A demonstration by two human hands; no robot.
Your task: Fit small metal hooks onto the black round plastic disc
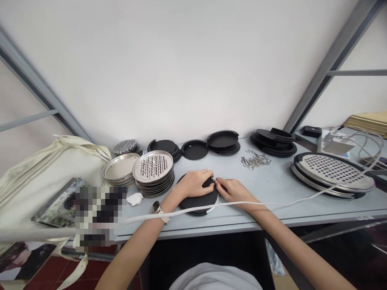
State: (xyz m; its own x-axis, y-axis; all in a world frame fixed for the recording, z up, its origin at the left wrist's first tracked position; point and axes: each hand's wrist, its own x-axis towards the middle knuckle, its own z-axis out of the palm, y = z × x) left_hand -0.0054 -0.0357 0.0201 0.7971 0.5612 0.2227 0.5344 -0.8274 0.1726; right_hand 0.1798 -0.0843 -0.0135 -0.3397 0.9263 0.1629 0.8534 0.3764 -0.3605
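My left hand rests curled on a round black disc that lies on a metal tray on the grey table. My right hand meets it at the disc's right edge, fingers pinched on a small metal ring. A wristwatch is on my left wrist. A stack of perforated metal grater plates stands just left of my left hand.
Plain metal plates sit further left beside a cream cloth bag. Black discs line the back edge, with loose metal rings in front. A large perforated tray lies at the right. A white cable crosses the table front.
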